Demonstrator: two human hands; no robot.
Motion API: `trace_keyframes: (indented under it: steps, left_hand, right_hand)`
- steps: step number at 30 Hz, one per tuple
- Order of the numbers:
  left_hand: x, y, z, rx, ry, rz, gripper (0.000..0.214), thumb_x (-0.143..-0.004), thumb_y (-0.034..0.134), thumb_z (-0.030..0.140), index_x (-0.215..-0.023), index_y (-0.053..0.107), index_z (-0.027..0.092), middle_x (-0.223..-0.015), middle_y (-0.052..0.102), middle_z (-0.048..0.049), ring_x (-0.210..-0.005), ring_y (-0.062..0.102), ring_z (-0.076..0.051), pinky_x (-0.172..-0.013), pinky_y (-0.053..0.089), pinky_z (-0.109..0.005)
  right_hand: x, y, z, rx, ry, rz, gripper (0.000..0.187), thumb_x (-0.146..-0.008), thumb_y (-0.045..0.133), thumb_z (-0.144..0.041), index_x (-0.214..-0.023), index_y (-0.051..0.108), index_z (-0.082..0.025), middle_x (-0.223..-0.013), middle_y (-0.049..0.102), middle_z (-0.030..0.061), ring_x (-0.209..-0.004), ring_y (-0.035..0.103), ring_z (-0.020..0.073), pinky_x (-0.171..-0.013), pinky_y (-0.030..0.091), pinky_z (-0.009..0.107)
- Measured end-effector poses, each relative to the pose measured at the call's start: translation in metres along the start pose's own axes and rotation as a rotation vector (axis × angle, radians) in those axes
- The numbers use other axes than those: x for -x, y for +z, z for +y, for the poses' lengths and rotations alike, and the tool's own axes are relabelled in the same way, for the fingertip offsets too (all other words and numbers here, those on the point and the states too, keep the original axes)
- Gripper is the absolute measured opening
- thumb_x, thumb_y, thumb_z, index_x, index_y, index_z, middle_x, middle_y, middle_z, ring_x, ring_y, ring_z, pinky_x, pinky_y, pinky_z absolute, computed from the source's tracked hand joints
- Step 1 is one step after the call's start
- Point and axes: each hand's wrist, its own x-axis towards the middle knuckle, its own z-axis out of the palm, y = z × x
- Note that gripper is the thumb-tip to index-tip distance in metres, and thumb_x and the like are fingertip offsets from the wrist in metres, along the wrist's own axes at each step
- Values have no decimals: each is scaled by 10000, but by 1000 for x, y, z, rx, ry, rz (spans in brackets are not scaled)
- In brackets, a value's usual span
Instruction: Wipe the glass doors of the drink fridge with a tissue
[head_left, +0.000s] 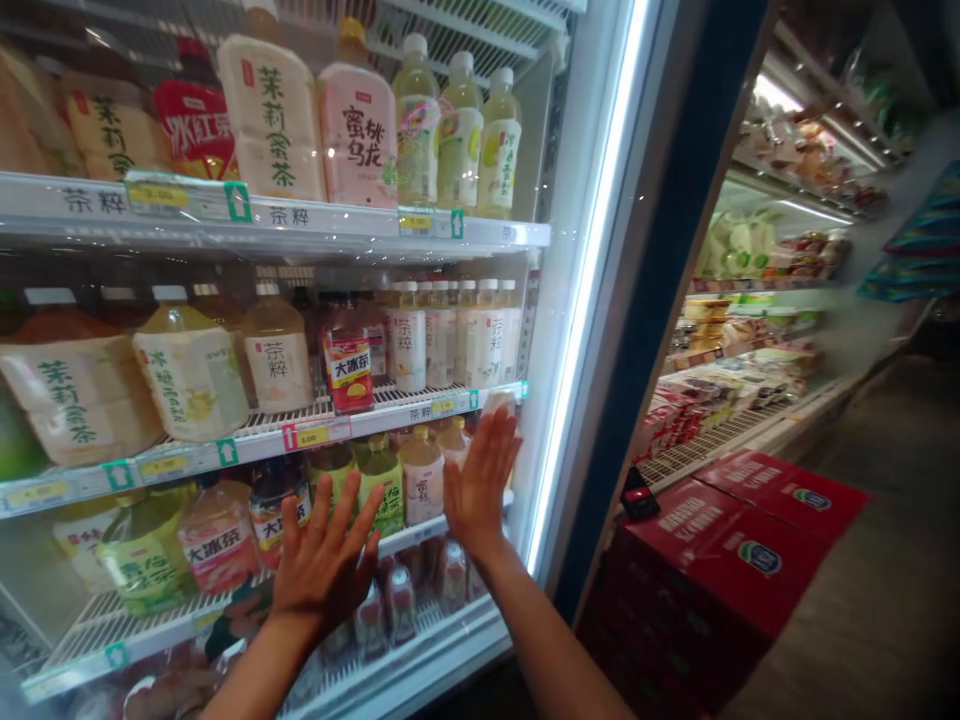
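My left hand is raised with fingers spread, palm toward the glass front of a lit drinks cooler. Behind its fingers stand a dark-labelled bottle and a green tea bottle. Higher and to the right, my right hand lies flat toward the glass, fingers stretched out close together, near the cooler's lit edge. At its fingertips shows a small pale patch; whether it is a cloth or a reflection I cannot tell. Whether either palm touches the glass is unclear.
Bottled teas crowd the cooler's white shelves, with price tags along their edges. A bright light strip and dark frame bound the right side. Red cartons are stacked on the floor beside an open chilled shelf unit.
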Motion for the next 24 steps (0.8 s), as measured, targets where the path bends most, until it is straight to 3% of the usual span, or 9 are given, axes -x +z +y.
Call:
trace_keyframes:
  steps: [2,3,5,8,10,15,17,22,24]
  left_hand:
    - [0,0,0,-3,-4,3,692,-931,616,368,-1567,346,325,-1661,265,-2,-1604,124,-235,-1323,18,-547]
    - [0,0,0,-5,-5,3,692,-931,614,367,-1568,345,324,-1660,267,-2,-1604,122,-235,-1323,18,-548]
    - [0,0,0,-10,-4,-4,693,-932,611,366,-1569,344,313,-1657,276,-12,-1605,112,-239,-1321,11,-554]
    - [-1,-1,-1,-20,16,-25,700,-926,607,315,-1573,342,283,-1646,312,-33,-1606,88,-240,-1319,-16,-544]
    - [-1,-2,-2,-18,40,-43,704,-925,591,282,-1579,329,271,-1634,348,-39,-1606,83,-241,-1319,-23,-534]
    - [19,-26,-11,-9,13,-82,759,-927,574,257,-1607,240,229,-1669,289,-60,-1603,78,-278,-1322,41,-532]
    - [41,-46,-25,-16,-43,-74,786,-930,586,260,-1615,202,234,-1700,195,-57,-1604,59,-295,-1318,38,-553]
    - [101,-89,-75,-68,-169,-48,812,-935,610,226,-1620,175,253,-1727,78,-57,-1611,22,-296,-1307,-10,-589]
    - [115,-96,-90,-86,-182,-51,818,-928,623,221,-1617,186,281,-1730,73,-55,-1611,21,-303,-1300,-9,-614]
  right_hand:
    - [-27,-1,-4,-19,53,27,730,-1074,238,-432,-1641,-105,-126,-1738,-86,141,-1606,-91,351,-1233,121,734]
    - [-25,0,-8,-21,62,27,737,-1073,244,-439,-1641,-104,-125,-1738,-78,150,-1606,-85,357,-1231,129,737]
    - [11,5,-20,-9,24,-10,754,-1070,289,-425,-1643,-76,-99,-1733,-69,175,-1604,-65,381,-1228,155,738]
    - [91,13,-42,3,-105,-72,744,-1069,309,-414,-1645,-14,-72,-1731,-55,179,-1606,-49,376,-1228,209,716]
    - [110,16,-56,2,-137,-70,730,-1071,298,-404,-1644,-1,-65,-1730,-66,172,-1606,-70,359,-1236,207,700]
    - [28,13,-92,-50,-67,-88,748,-1065,327,-351,-1642,-95,-131,-1733,-74,148,-1605,-81,357,-1238,141,723]
    - [24,14,-105,-62,-68,-80,771,-1058,356,-338,-1640,-100,-120,-1731,-45,165,-1603,-73,368,-1233,134,735]
    - [131,26,-135,-52,-286,-160,779,-1017,478,-327,-1644,104,-58,-1710,96,213,-1603,64,377,-1250,223,674]
    - [145,33,-156,-57,-298,-182,769,-1006,489,-306,-1641,135,-55,-1698,152,224,-1599,100,385,-1243,225,687]
